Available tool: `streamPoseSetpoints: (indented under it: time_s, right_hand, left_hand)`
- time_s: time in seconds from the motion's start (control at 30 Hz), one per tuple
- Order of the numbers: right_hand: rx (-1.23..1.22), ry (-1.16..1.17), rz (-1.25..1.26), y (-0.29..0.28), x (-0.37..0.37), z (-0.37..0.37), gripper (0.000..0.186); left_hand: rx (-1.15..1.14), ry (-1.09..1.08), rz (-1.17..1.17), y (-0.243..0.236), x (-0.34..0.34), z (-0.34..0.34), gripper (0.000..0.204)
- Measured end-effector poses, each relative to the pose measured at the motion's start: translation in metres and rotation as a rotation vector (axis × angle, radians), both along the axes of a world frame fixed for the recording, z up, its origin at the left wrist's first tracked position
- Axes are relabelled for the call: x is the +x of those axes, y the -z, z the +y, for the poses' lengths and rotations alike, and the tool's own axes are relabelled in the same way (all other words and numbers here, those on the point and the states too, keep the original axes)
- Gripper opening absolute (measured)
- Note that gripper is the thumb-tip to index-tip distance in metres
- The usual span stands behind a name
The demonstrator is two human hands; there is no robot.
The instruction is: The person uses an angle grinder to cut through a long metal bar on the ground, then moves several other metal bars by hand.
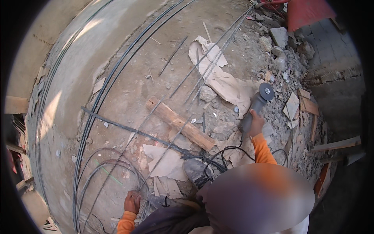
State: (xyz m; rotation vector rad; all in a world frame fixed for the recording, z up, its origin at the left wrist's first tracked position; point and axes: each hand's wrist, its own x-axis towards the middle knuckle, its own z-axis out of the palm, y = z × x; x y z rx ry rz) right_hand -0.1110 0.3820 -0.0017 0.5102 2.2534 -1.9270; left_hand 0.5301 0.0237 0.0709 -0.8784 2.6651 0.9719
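My right hand [256, 124] grips a grey angle grinder [256, 106] by its body, held to the right with its dark round disc [266, 92] at the far end. A black cord runs from the tool back toward my feet. Low on the left, my left hand [132, 201] is closed at the near end of a thin steel rod [168, 147], which stretches away to the upper right. A second thin rod [150, 114] runs roughly alongside. Both rods pass over a rough wooden block [181, 124] on the ground. The disc appears apart from the rods.
Long dark bars [102, 89] curve along the left, crossed by another bar [128, 126]. Torn brown paper [224, 84] lies ahead. Rubble [279, 37] lines the right side, below a red wheelbarrow [307, 15]. My shoe [194, 171] is beside the cord. A blurred patch hides the lower right.
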Motion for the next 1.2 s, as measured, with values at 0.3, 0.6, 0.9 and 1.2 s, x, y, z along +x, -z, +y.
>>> streamPoseSetpoints:
  time_s: [0.3, 0.6, 0.9, 1.2]
  right_hand:
    - [0.196, 0.086, -0.044, 0.006, 0.009, 0.005, 0.044]
    - [0.248, 0.019, -0.06, -0.007, 0.023, 0.001, 0.045]
    - [0.523, -0.944, 0.406, -0.082, 0.191, -0.119, 0.033]
    - [0.063, -1.96, 0.821, -0.081, 0.294, -0.3, 0.021]
  left_hand:
    - [0.004, -0.074, 0.036, 0.006, 0.001, -0.014, 0.018]
    - [-0.029, -0.199, 0.025, 0.02, 0.002, -0.002, 0.019]
    - [-0.327, -0.477, -0.147, 0.018, 0.026, 0.014, 0.031]
    - [-0.327, -0.538, -0.542, 0.032, 0.07, 0.03, 0.044]
